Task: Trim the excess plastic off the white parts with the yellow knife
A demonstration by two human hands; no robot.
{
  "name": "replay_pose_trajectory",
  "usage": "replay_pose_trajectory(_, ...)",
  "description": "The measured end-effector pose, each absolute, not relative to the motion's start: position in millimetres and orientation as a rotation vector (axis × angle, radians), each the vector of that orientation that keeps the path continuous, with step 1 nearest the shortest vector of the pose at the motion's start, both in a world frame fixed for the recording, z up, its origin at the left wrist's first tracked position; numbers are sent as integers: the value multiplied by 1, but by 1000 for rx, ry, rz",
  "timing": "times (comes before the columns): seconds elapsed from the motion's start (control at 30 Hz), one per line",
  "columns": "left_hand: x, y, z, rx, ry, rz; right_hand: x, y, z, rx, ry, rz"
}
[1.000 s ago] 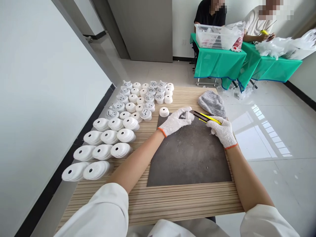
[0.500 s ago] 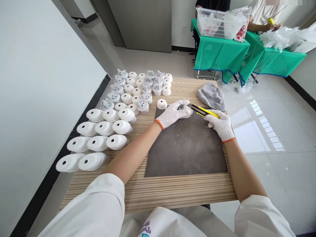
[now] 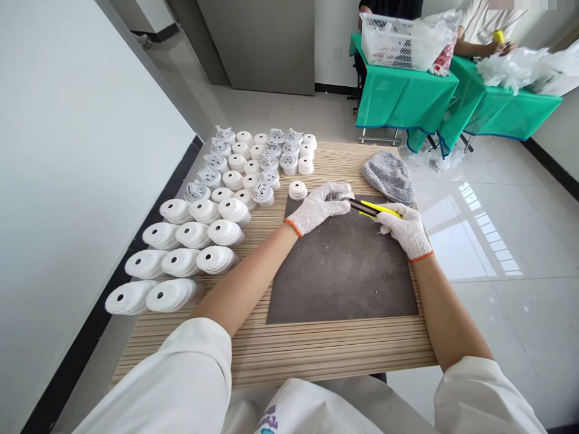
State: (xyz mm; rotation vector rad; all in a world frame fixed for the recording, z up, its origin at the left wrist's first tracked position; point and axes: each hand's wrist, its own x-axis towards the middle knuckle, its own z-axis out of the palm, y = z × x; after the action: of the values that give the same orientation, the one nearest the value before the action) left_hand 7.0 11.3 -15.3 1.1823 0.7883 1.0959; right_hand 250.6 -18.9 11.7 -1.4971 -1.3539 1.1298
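In a white knit glove with an orange cuff, my left hand (image 3: 320,208) is closed around a small grey-white plastic part (image 3: 335,196), mostly covered by the fingers. My right hand (image 3: 404,229), gloved alike, grips a yellow and black utility knife (image 3: 375,208). The knife points left, its tip end at the part and the left fingertips; whether the blade touches the part I cannot tell. Both hands are over a dark grey mat (image 3: 344,271) dotted with small shavings. Just left of the mat stands a short stack of white round pieces (image 3: 297,190).
Stacks of white discs with centre holes (image 3: 181,263) and clear-grey socket-like parts (image 3: 262,193) fill the table's left side. A grey cloth (image 3: 388,176) lies at the back right. Beyond, two people sit at green-covered tables (image 3: 407,99) with a white basket (image 3: 398,45).
The knife's tip end has dropped slightly and its angle has flattened a little near the left fingertips. Both hands keep their holds.
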Motion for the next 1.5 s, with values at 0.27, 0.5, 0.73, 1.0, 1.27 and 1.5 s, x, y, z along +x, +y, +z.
replay_pose_trajectory(0.27, 5, 13, -16, 1235, 852, 1079, 250, -18, 10, -1479, -1320, 1121)
replay_pose_trajectory(0.5, 0, 16, -19, 1349, 870, 1036, 253, -16, 5, -1436, -1363, 1121)
replay_pose_trajectory(0.73, 1, 15, -20, 1322, 860, 1047, 259, -13, -6, -1393, -1471, 1083)
replay_pose_trajectory(1.0, 6, 11, -14, 1093, 770, 1036, 260, -13, -9, -1377, -1503, 1092)
replay_pose_trajectory(1.27, 3, 15, -17, 1339, 898, 1049, 259, -14, -7, -1388, -1498, 1091)
replay_pose_trajectory(1.5, 4, 14, -18, 1245, 831, 1058, 259, -15, -4, -1396, -1514, 1105)
